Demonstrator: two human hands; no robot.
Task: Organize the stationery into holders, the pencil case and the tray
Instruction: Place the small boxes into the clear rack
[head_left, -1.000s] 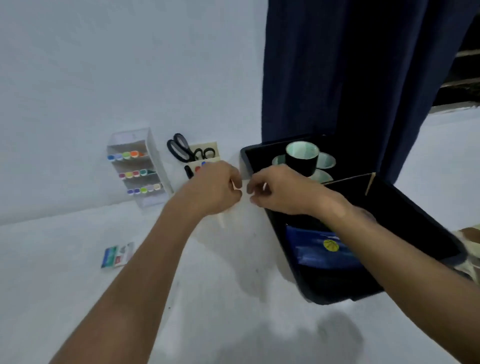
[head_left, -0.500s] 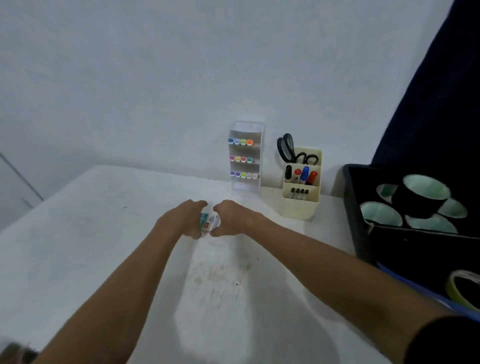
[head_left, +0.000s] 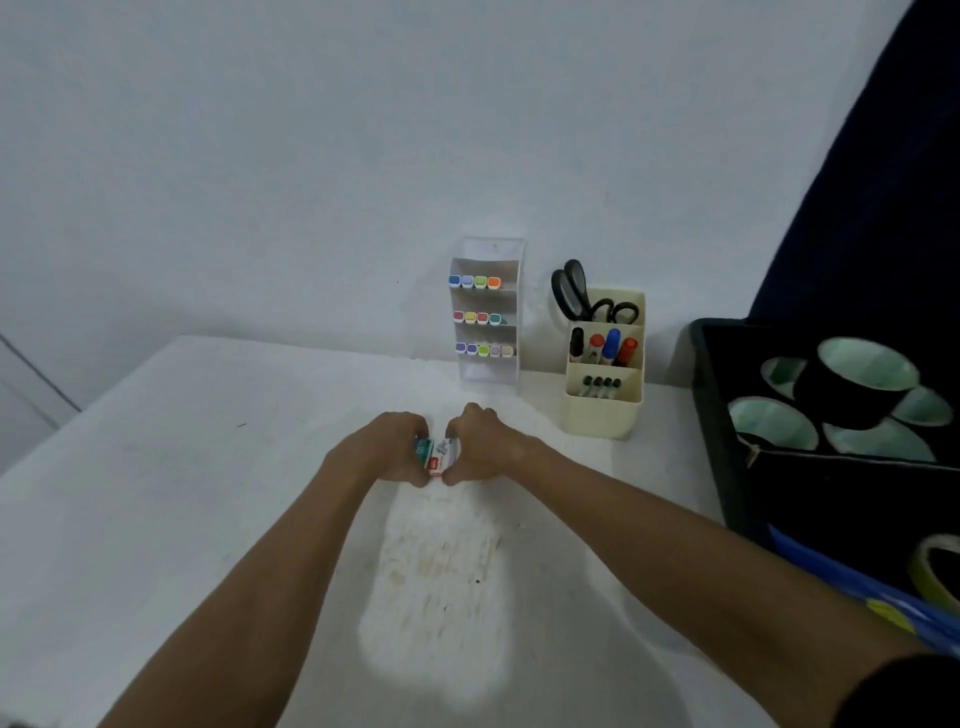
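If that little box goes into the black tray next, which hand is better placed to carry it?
Probably the right hand: it grips the small box on the side nearer the black tray; the left hand would have to cross over.

I count two bare hands (head_left: 395, 447) on one small printed box (head_left: 437, 456), thirteen coloured-cap markers (head_left: 475, 282) in one clear tiered rack (head_left: 487, 312), one black-handled scissors (head_left: 582, 299), four whiteboard markers (head_left: 602, 347), four small black-capped pens (head_left: 601, 384).
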